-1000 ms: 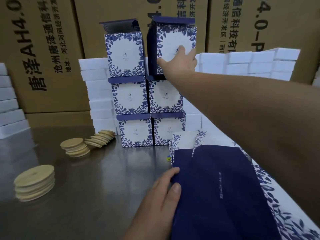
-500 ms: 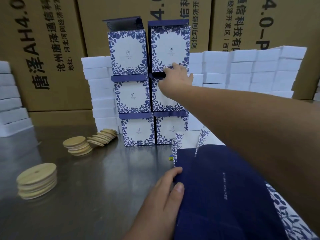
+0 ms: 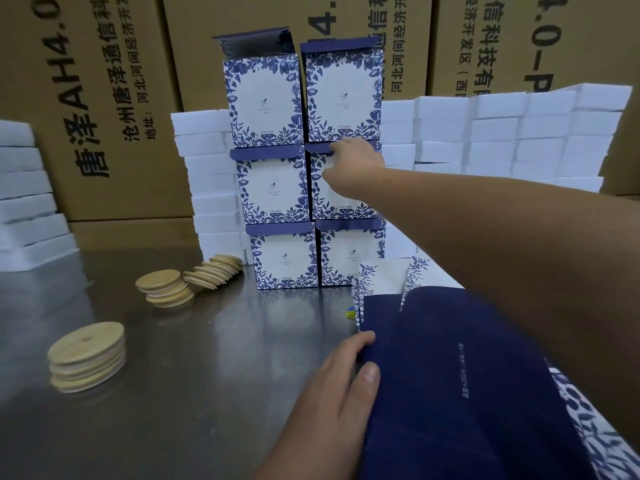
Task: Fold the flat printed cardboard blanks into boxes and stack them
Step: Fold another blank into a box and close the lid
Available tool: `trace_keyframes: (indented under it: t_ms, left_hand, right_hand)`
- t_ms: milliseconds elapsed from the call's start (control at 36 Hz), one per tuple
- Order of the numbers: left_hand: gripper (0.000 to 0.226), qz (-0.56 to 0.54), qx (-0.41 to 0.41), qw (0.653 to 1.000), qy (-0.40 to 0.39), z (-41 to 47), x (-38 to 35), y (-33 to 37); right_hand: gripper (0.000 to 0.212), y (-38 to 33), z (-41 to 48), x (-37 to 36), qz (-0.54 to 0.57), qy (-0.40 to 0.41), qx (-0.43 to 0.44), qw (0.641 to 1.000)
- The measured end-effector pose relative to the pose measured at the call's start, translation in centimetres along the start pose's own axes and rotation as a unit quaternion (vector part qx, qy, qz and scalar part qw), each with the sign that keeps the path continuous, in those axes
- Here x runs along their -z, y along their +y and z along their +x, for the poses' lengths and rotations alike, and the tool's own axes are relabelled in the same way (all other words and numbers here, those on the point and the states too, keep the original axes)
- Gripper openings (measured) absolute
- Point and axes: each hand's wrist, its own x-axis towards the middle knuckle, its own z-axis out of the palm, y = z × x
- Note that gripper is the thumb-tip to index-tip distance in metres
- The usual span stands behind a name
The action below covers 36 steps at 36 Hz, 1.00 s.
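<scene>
Desk [image 3: 194, 393]: dull metal, carries all the things named below.
Stack of boxes [image 3: 277, 188]: stands at the far side of the desk, two columns of three; white fronts framed with blue leaf print, navy flaps along the top edges, flaps of the upper pair raised.
Flat blanks [image 3: 467, 382]: lie in a pile at the near right, navy side up, blue-and-white print showing at the borders; long axis runs away from the person toward the stack.
Right hand [image 3: 356, 164]: far out at the right column, fingers stretched and holding nothing, tips at the lower edge of the top right box [image 3: 343, 95].
Left hand [image 3: 339, 389]: much the nearer one to the blanks, at their left edge; thumb pressed on the top sheet, index finger curled against the edge, so holds it; whether fingers reach under, cannot tell.
Next move, as a judgement: probably lifting the top blank leftward with the left hand.
</scene>
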Motion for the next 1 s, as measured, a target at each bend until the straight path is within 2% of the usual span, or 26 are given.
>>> trace_keyframes:
  t_ms: [56, 83, 167, 250, 333, 417, 500, 611, 750, 833, 917, 1000]
  left_hand:
    - [0.037, -0.01, -0.001, 1.0, -0.001, 0.0, 0.0, 0.0]
    - [0.04, -0.011, -0.001, 1.0, -0.001, 0.1, -0.1, 0.0]
    - [0.05, -0.021, -0.012, 1.0, 0.0, 0.0, -0.2, -0.2]
    - [0.05, -0.049, -0.027, 0.998, 0.015, 0.3, -0.7, -0.9]
    - [0.036, -0.118, 0.043, 0.992, 0.024, 1.2, -1.2, -1.1]
    - [0.033, -0.068, 0.005, 0.997, 0.029, 0.5, -0.9, -0.6]
    - [0.033, -0.071, -0.001, 0.997, 0.011, -0.4, -0.3, 0.2]
    - [0.046, -0.07, -0.003, 0.997, 0.007, -0.5, -0.2, 0.7]
    - [0.04, -0.053, -0.004, 0.999, 0.01, -0.6, -0.1, 1.1]
    - [0.036, -0.036, -0.009, 0.999, 0.019, -0.4, -0.2, 1.0]
    - [0.022, -0.023, -0.001, 0.999, 0.032, -0.4, -0.2, 1.0]
    - [0.024, 0.017, -0.001, 0.999, 0.048, -0.3, -0.2, 0.9]
  right_hand:
    - [0.026, 0.3, -0.3, 0.7, 0.018, 0.028, 0.01, 0.999]
    - [0.026, 0.5, -0.5, 1.2, 0.03, 0.038, 0.013, 0.999]
    - [0.042, 1.7, -1.4, 2.7, 0.063, 0.05, 0.004, 0.997]
    - [0.045, 4.0, -3.0, 4.2, 0.08, 0.066, -0.009, 0.995]
    - [0.041, 6.5, -5.7, 5.9, 0.085, 0.076, -0.03, 0.993]
    - [0.038, 8.7, -9.3, 7.4, 0.116, 0.066, -0.055, 0.99]
    - [0.033, 10.7, -13.6, 8.9, 0.192, 0.067, -0.082, 0.976]
    - [0.017, 14.8, -19.3, 10.5, 0.264, 0.113, -0.147, 0.947]
    - [0.01, 18.5, -25.7, 10.8, 0.321, 0.108, -0.272, 0.901]
    - [0.009, 19.0, -28.3, 9.6, 0.343, 0.112, -0.304, 0.882]
    - [0.013, 18.5, -29.4, 9.0, 0.329, 0.111, -0.301, 0.888]
    - [0.011, 18.0, -30.0, 9.3, 0.322, 0.113, -0.291, 0.894]
